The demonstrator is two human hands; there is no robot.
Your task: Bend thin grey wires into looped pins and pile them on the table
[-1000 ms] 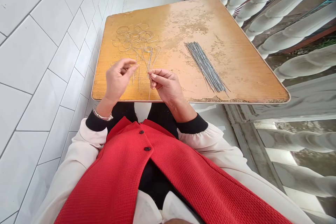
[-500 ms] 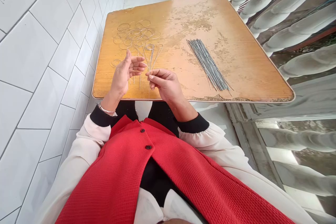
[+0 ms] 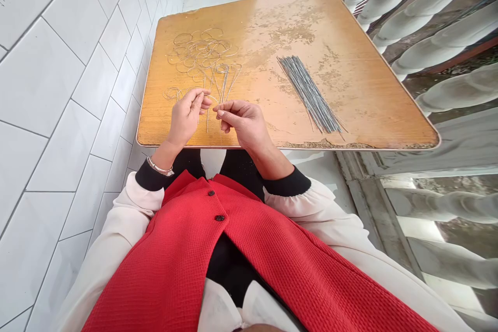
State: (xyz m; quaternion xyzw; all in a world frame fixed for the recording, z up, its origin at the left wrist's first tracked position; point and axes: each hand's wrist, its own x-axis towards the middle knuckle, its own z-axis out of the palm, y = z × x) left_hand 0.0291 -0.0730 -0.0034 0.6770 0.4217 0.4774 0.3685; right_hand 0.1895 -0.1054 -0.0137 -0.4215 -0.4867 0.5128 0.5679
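Note:
Thumb and fingers of my right hand (image 3: pixel 244 120) pinch a thin wire near the table's front edge. Just left of it, my left hand (image 3: pixel 187 114) is closed in a pinch, with a thin curved wire running from its fingertips toward the right hand. A tangle of looped wires (image 3: pixel 202 52) lies beyond my hands. Several wires with looped ends (image 3: pixel 225 75) fan out just past my fingertips. A small wire coil (image 3: pixel 170 93) rests left of my left hand. To the right lies a bundle of straight grey wires (image 3: pixel 309 93), set diagonally.
The wooden table (image 3: pixel 369 109) has a worn, peeling top and a light rim. A white tiled wall (image 3: pixel 73 78) runs along the left. White balusters (image 3: pixel 436 44) stand along the right side, past the table's edge.
My left hand has gone from spread fingers to a pinch and turned inward, its fingertips now at the wire. My right hand has barely moved.

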